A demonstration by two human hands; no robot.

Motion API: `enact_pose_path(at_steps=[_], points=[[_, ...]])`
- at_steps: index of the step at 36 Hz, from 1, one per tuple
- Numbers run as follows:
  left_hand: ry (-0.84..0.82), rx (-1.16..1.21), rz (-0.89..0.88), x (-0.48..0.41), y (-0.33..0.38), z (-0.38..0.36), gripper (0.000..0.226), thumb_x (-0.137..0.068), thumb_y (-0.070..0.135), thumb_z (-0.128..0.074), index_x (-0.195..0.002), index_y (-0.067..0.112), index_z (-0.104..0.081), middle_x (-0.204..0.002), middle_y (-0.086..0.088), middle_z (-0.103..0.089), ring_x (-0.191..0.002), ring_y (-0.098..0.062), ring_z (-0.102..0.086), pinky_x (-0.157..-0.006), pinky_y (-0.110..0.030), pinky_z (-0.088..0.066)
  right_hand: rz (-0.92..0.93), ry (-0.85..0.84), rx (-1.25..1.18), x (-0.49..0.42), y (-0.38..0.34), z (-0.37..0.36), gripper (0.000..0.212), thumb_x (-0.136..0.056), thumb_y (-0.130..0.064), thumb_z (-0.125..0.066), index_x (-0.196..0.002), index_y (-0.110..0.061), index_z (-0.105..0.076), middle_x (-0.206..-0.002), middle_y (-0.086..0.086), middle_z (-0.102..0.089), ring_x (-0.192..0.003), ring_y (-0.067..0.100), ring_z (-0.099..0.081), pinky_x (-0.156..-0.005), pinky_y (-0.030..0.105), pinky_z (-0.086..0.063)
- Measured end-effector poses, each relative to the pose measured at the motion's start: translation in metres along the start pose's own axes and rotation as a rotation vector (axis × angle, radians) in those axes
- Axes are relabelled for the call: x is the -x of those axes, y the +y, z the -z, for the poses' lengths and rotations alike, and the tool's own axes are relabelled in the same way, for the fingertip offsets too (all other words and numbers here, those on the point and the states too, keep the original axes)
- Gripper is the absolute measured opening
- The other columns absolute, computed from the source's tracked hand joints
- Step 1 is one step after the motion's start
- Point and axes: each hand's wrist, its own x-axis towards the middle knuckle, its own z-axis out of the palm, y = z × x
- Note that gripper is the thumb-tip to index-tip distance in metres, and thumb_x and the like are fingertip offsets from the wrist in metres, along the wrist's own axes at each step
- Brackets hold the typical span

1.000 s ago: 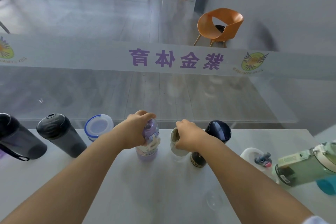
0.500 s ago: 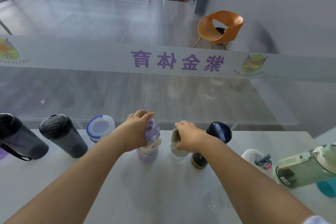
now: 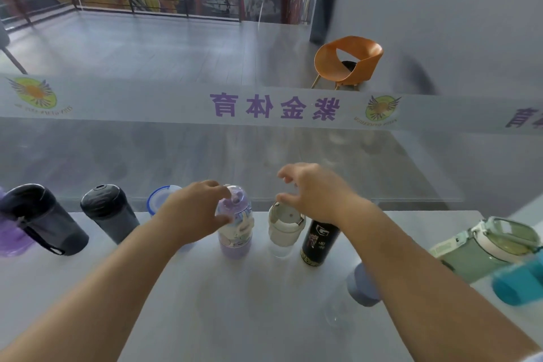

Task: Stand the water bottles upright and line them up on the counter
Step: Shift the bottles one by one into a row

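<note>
The left hand [image 3: 194, 214] covers most of a blue-rimmed bottle [image 3: 160, 200] behind it, so only part of that lid shows. Its grip is loosely spread around the cap of the lilac bottle [image 3: 236, 228], thumb and a fingertip at the cap's sides; whether they press it I cannot tell. The right hand [image 3: 313, 192] hovers over the clear bottle [image 3: 283, 229], fingers spread and curled, gripping nothing, and it hides the cap of the black bottle [image 3: 318, 239] just beside. That black one bears a pale "G" emblem and gold writing too small to read.

At the left edge a purple bottle [image 3: 11, 239] is cut off, half behind a dark bottle [image 3: 41, 219]; a second dark one [image 3: 108, 216] stands beside it. At the right a green jug [image 3: 484, 247] lies tilted, its label blurred, with a teal bottle [image 3: 520, 279] cut off by the frame below it. A grey cap [image 3: 363, 288] peeks from behind the right forearm — what it belongs to is hard to make out, though a faint clear shape lies below it.

Ten bottles can be counted on the white worktop [image 3: 205, 303]; seven stand upright in a rough row along the back. The glass pane [image 3: 264, 156] beyond carries mirrored purple characters reading 紫金体育, plus two winged round logos with illegible lettering — a further pair of characters is cut off at the right. One orange chair [image 3: 349, 63] sits beyond the glass
</note>
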Motion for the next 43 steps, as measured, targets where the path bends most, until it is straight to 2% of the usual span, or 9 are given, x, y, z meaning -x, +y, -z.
enact_pose_path(at_steps=[7, 11, 13, 18, 25, 30, 34, 39, 43], points=[[-0.016, 0.027, -0.038, 0.028, 0.013, 0.001, 0.039, -0.084, 0.046, -0.058, -0.12, 0.032, -0.052, -0.116, 0.013, -0.06, -0.098, -0.016, -0.06, -0.07, -0.028, -0.044, -0.065, 0.056, 0.005, 0.053, -0.002, 0.018, 0.038, -0.089, -0.034, -0.062, -0.121, -0.015, -0.056, -0.116, 0.002, -0.064, -0.101, 0.019, -0.059, -0.087, 0.037, -0.051], [-0.027, 0.061, -0.085, 0.04, 0.025, -0.006, 0.03, -0.084, 0.047, -0.057, -0.109, 0.032, -0.056, -0.111, 0.015, -0.062, -0.091, -0.014, -0.06, -0.067, -0.025, -0.037, -0.174, 0.067, 0.019, 0.086, 0.005, 0.018, 0.031, -0.088, -0.036, -0.062, -0.112, -0.017, -0.059, -0.108, 0.001, -0.065, -0.096, 0.021, -0.06, -0.082, 0.037, -0.052], [-0.048, 0.072, -0.109, 0.044, 0.032, -0.011, 0.03, -0.083, 0.048, -0.057, -0.109, 0.033, -0.056, -0.11, 0.015, -0.062, -0.094, -0.014, -0.06, -0.069, -0.024, -0.04, -0.234, 0.069, 0.016, 0.101, 0.01, 0.017, 0.032, -0.088, -0.037, -0.062, -0.114, -0.019, -0.059, -0.109, -0.002, -0.064, -0.098, 0.019, -0.06, -0.083, 0.037, -0.051], [-0.058, 0.122, -0.179, 0.047, 0.053, -0.024, 0.034, -0.083, 0.051, -0.057, -0.111, 0.033, -0.056, -0.106, 0.018, -0.061, -0.079, -0.005, -0.046, -0.071, -0.022, -0.04, -0.362, 0.06, 0.008, 0.134, 0.028, 0.018, 0.032, -0.088, -0.038, -0.061, -0.116, -0.023, -0.058, -0.112, -0.008, -0.063, -0.098, 0.014, -0.057, -0.085, 0.037, -0.05], [-0.065, 0.164, -0.198, 0.03, 0.086, -0.031, 0.031, -0.082, 0.051, -0.059, -0.106, 0.031, -0.058, -0.093, 0.02, -0.054, -0.081, -0.006, -0.054, -0.075, -0.027, -0.049, -0.468, 0.064, 0.016, 0.158, 0.067, 0.029, 0.033, -0.086, -0.038, -0.06, -0.116, -0.023, -0.059, -0.106, -0.01, -0.062, -0.098, 0.016, -0.059, -0.086, 0.035, -0.05], [-0.01, 0.178, -0.209, 0.008, 0.117, -0.032, 0.028, -0.082, 0.046, -0.06, -0.103, 0.028, -0.057, -0.104, 0.01, -0.062, -0.088, -0.014, -0.061, -0.077, -0.034, -0.054, -0.509, 0.016, 0.013, 0.161, 0.109, 0.031, 0.035, -0.086, -0.039, -0.061, -0.118, -0.024, -0.058, -0.115, -0.004, -0.063, -0.101, 0.016, -0.059, -0.087, 0.034, -0.05], [0.005, 0.198, -0.177, -0.014, 0.146, -0.035, 0.041, -0.084, 0.046, -0.059, -0.12, 0.03, -0.052, -0.112, 0.008, -0.056, -0.088, -0.011, -0.053, -0.077, -0.026, -0.047, -0.494, -0.063, 0.021, 0.155, 0.146, 0.027, 0.044, -0.085, -0.04, -0.064, -0.124, -0.022, -0.054, -0.124, -0.002, -0.06, -0.108, 0.018, -0.058, -0.091, 0.034, -0.049], [0.051, 0.196, -0.121, -0.039, 0.169, -0.044, 0.051, -0.083, 0.049, -0.059, -0.128, 0.027, -0.046, -0.125, 0.004, -0.05, -0.111, -0.018, -0.049, -0.089, -0.033, -0.047, -0.442, -0.137, 0.044, 0.138, 0.187, 0.016, 0.057, -0.079, -0.043, -0.069, -0.129, -0.022, -0.05, -0.134, 0.0, -0.053, -0.119, 0.019, -0.05, -0.096, 0.036, -0.045], [-0.008, 0.208, -0.051, -0.054, 0.184, -0.049, 0.062, -0.08, 0.052, -0.061, -0.133, 0.03, -0.037, -0.134, 0.002, -0.04, -0.121, -0.022, -0.04, -0.099, -0.04, -0.044, -0.372, -0.21, 0.039, 0.126, 0.204, 0.001, 0.07, -0.078, -0.045, -0.069, -0.138, -0.025, -0.04, -0.142, -0.002, -0.042, -0.129, 0.02, -0.04, -0.097, 0.035, -0.042]])
